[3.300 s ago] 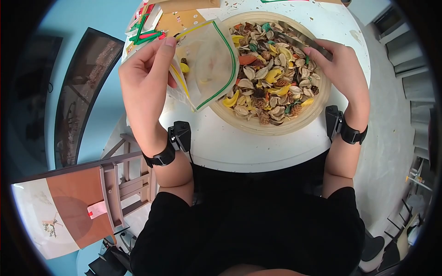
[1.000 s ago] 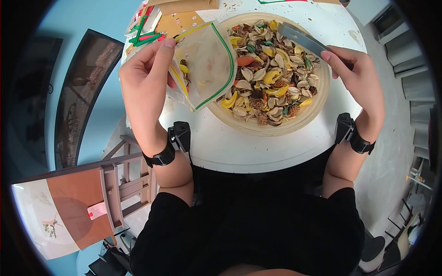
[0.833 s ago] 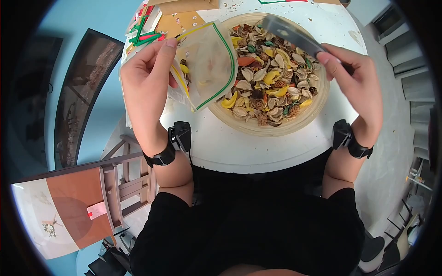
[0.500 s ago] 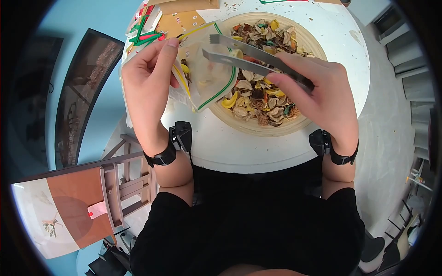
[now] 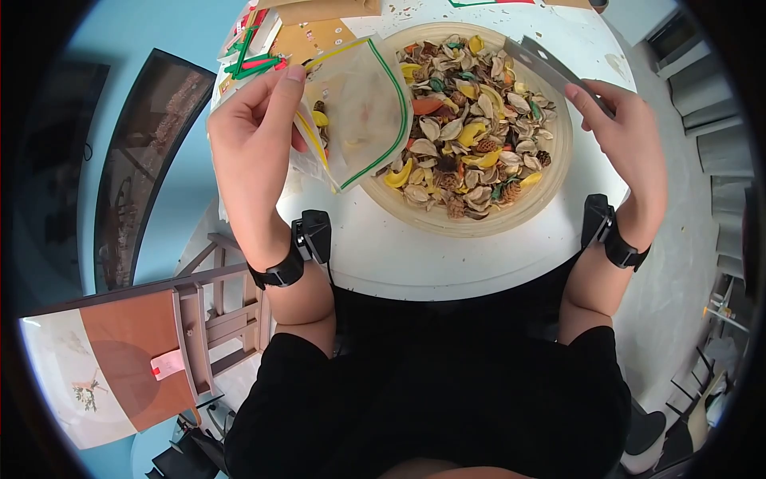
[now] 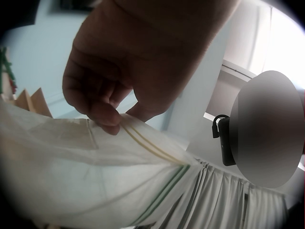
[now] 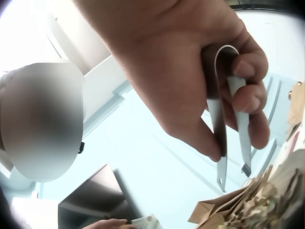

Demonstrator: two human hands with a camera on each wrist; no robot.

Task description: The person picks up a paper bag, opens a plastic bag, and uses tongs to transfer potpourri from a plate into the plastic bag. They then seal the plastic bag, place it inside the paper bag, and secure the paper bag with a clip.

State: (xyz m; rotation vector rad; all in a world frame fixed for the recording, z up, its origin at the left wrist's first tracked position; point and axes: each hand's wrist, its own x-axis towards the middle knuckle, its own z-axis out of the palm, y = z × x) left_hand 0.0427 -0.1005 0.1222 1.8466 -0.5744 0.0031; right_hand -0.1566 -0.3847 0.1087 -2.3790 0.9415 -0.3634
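My left hand [image 5: 259, 132] pinches the edge of a clear zip bag [image 5: 363, 120] with a green and yellow seal. The bag's mouth gapes toward the plate, and a few yellow and brown pieces show inside it. My right hand [image 5: 622, 128] holds metal tongs [image 5: 550, 68] over the plate's far right rim. In the right wrist view, the tongs [image 7: 220, 129] have parted tips with nothing between them. Below lies a round wooden plate [image 5: 479, 229] heaped with potpourri [image 5: 471, 136]: dried petals, small cones, yellow and orange slices.
A white round table [image 5: 415, 267] carries the plate. Behind the bag lie red and green sticks [image 5: 259, 64], a brown spotted sheet [image 5: 311, 40] and a brown paper bag [image 5: 319, 8]. A wooden easel [image 5: 227, 319] stands at the left below the table.
The tongs swung left to the bag's mouth with a pale piece in them, then came back to the plate's right side without it. My left hand keeps the bag nearly still.
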